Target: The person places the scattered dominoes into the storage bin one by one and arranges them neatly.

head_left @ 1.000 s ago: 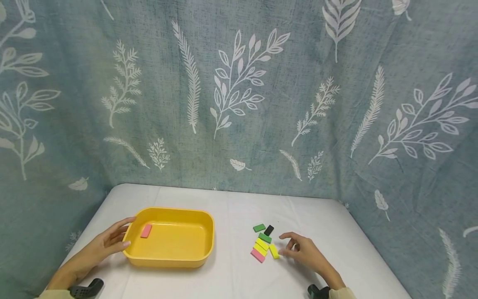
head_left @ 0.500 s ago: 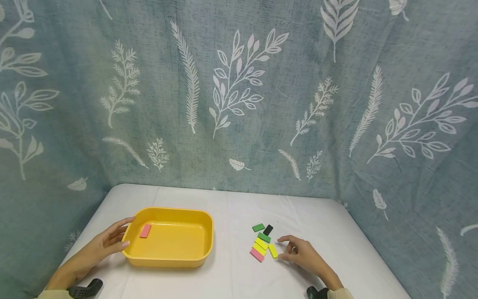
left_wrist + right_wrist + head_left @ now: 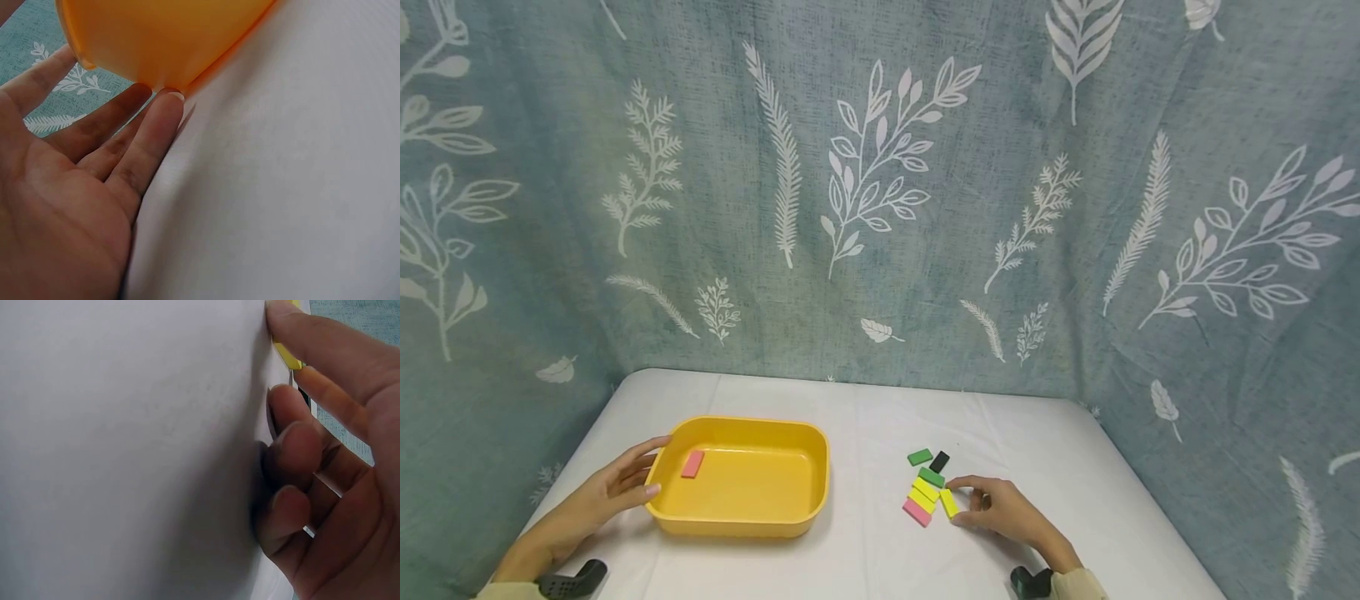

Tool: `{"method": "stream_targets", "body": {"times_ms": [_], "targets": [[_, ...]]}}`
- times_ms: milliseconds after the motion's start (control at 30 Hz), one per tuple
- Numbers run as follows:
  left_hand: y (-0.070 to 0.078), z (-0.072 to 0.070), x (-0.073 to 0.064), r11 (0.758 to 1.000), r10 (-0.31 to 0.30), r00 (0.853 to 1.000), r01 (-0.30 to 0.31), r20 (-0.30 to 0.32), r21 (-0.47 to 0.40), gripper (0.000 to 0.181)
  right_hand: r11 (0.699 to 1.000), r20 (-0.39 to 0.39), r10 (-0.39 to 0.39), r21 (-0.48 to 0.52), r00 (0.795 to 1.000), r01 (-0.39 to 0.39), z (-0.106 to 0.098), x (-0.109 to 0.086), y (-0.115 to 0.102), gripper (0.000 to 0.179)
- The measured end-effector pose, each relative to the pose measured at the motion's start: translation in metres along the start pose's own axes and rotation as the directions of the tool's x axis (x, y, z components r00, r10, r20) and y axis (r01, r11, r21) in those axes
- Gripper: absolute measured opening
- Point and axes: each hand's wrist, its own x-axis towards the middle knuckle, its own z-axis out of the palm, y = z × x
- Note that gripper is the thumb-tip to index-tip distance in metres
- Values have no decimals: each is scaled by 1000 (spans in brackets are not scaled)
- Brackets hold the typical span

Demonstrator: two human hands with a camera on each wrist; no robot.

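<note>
Head view | curtain (image 3: pixel 962 242): blue-green, pale leaf print, spanning nine o'clock through twelve to three | printed sprig (image 3: pixel 882 132): twelve o'clock, branching upward | printed feather (image 3: pixel 1308 525): four o'clock, near edge | tablecloth (image 3: pixel 867 442): white, faintly creased, six o'clock

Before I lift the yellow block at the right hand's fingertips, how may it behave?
The yellow block is probably stiff: its edges look straight. Lying flat on the white table, it seems unlikely to roll. Its small size suggests lightness.

Left grip (image 3: pixel 604 495) — fingers extended; right grip (image 3: pixel 1009 510) — pinching.
</note>
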Motion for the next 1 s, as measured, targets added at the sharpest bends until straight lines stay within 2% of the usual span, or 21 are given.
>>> {"method": "stream_targets", "body": {"times_ms": [200,467,667,1000], "targets": [[1,0,0,1000,6,1000,-6,0,0,82,999,10,-16,-31,1000,17,-1,2,-1,50],[2,1,0,1000,-14,1000,14,1,0,84,1000,10,-1,1,1000,1,-1,-1,-1,48],[2,1,1,1000,-20,1000,20,-1,6,85,1000,-21,8,4,1000,-7,3,-3,2,46],[1,0,1,1000,7,1000,-7,13,-9,81,1000,-83,8,13,997,-7,7,-4,5,48]]}}
